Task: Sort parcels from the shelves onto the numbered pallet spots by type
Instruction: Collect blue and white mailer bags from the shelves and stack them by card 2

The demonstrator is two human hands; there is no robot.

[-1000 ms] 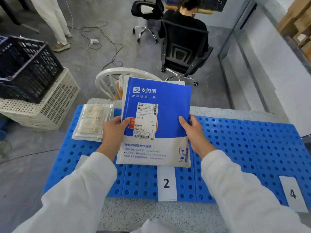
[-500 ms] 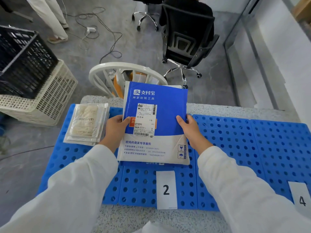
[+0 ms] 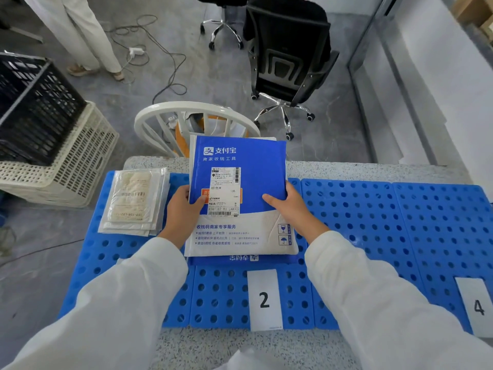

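With thumbs pressed on the printed face and the other fingers curled out of sight under the edges, both hands are closed on the blue-and-white mailer (image 3: 241, 198): left hand (image 3: 181, 209) on its left edge, thumb just beside the shipping label (image 3: 225, 191); right hand (image 3: 292, 209) on the right edge, thumb lying across the blue area. White sleeves run back from both wrists toward the camera. Mailer sits over the middle section of the blue perforated pallet (image 3: 373, 222), far end sticking out past the pallet and the speckled table edge (image 3: 346, 168); can't tell if it's resting flat or held just above. A second blue mailer (image 3: 244, 259) lies under it, only its near strip showing, print upside down. Directly nearer the camera is the white card marked 2 (image 3: 264, 299), flat on the pallet; card marked 4 (image 3: 477, 307) is well off to the right. On the pallet's left section, a stack of clear-bagged beige parcels (image 3: 133, 201), just beside the left hand, not touching. Beyond the table: white chair back (image 3: 196, 110), black office chair (image 3: 288, 57). Left on the floor, a black crate (image 3: 34, 108) sits on a cream crate (image 3: 66, 166).
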